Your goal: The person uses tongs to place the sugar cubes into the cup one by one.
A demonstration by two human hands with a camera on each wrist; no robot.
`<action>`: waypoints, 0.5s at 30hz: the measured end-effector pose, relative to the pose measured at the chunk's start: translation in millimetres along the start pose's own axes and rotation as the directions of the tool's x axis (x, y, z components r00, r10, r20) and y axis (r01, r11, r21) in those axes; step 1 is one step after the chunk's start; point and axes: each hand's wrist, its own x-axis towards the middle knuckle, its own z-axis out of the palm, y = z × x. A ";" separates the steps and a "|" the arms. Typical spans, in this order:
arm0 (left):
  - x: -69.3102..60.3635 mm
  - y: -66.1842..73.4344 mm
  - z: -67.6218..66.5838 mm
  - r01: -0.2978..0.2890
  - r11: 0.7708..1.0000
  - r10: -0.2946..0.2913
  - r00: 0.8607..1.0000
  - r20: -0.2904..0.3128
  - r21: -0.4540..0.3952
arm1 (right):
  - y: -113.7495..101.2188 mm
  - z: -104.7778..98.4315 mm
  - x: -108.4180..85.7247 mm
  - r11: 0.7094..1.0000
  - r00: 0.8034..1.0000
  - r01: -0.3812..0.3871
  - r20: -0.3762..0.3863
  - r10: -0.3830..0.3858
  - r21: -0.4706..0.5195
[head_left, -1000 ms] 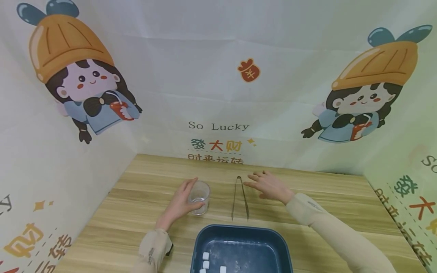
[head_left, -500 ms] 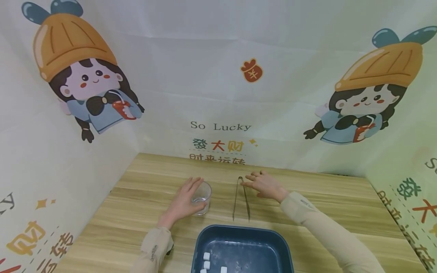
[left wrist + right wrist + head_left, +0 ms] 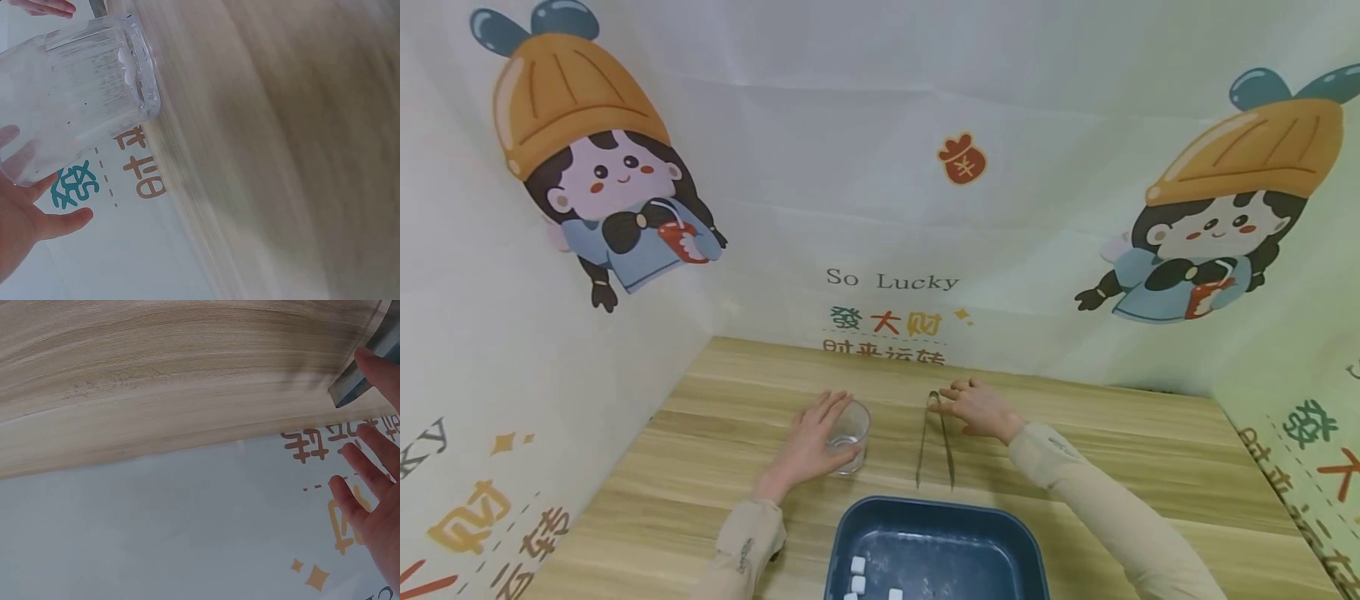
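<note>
In the head view, a clear glass cup (image 3: 850,437) stands upright on the wooden table. My left hand (image 3: 808,446) is around its left side, thumb in front and fingers behind, spread and fairly straight. The left wrist view shows fingers (image 3: 62,224) beside the cup (image 3: 81,87), some seen through its wall; contact is hard to tell. To the right of the cup are metal tongs (image 3: 951,462), their arms spread toward me. My right hand (image 3: 985,410) reaches over their bend with fingers extended. A digit overlaps the tongs (image 3: 353,387) in the right wrist view; whether it touches is unclear.
A dark blue tray (image 3: 940,506) sits at the table's near side, cut off by the frame. Several white cubes (image 3: 858,566) lie in its left part. A printed cloth (image 3: 850,167) walls the table (image 3: 1120,467) at the back and sides.
My right hand has moved left, from beside the tongs to over their bend. My left hand has settled slightly further over the cup. The head view has shifted a little.
</note>
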 end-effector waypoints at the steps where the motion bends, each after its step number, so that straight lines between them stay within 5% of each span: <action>1: -0.3 0.0 0.4 -0.002 1.000 0.002 1.000 -0.005 0.001 | -0.3 1.2 0.8 1.000 1.000 0.004 0.002 -0.004 -0.001; 15: -0.9 2.4 -3.2 0.047 0.998 -0.047 0.999 0.016 -0.031 | -5.9 12.9 14.3 1.000 1.000 0.011 0.000 -0.011 -0.013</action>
